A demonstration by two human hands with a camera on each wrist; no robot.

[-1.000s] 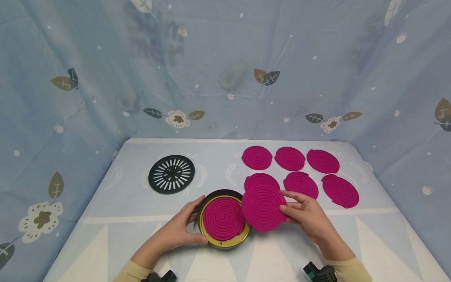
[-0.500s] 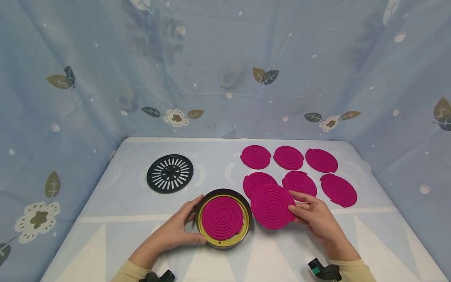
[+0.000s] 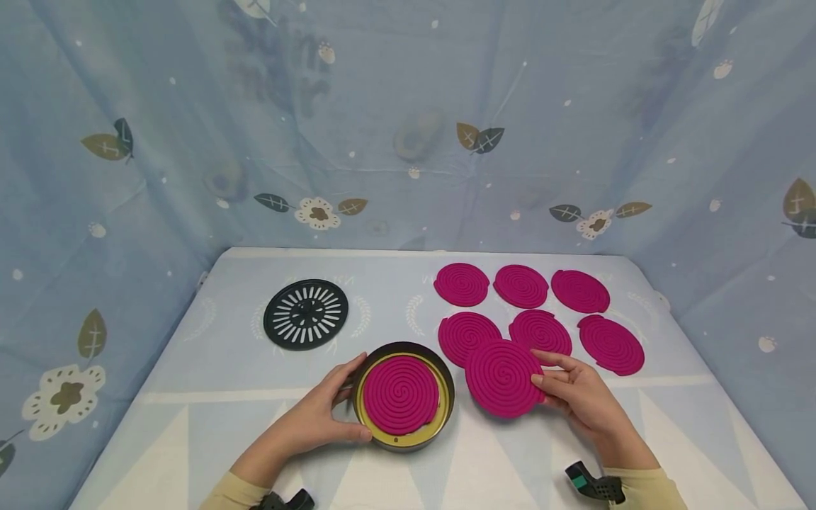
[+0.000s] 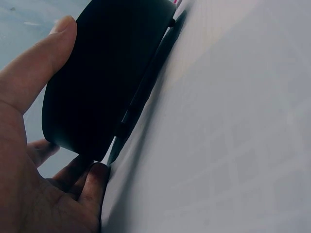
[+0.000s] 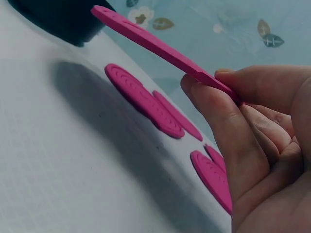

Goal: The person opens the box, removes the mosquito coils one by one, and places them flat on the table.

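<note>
A round dark tin [image 3: 403, 445] with a yellow inside stands on the table, a magenta mosquito coil [image 3: 400, 394] lying in it. My left hand [image 3: 328, 411] grips the tin's left side, thumb in front and fingers behind; in the left wrist view the tin's dark wall [image 4: 104, 73] fills the grasp. To the right, my right hand [image 3: 576, 397] pinches another mosquito coil [image 3: 503, 379] by its edge between thumb and fingers. The right wrist view shows this held coil [image 5: 150, 46] edge-on and raised, its shadow on the table below.
Several more mosquito coils [image 3: 521, 286] lie flat in two rows at the back right. A black slotted lid [image 3: 306, 314] lies at the back left. Behind the table [image 3: 210, 425] hangs a blue patterned curtain [image 3: 408, 106].
My right hand has moved to the right with its coil, away from the tin, so more of the coil behind shows. My left hand keeps its grip on the tin.
</note>
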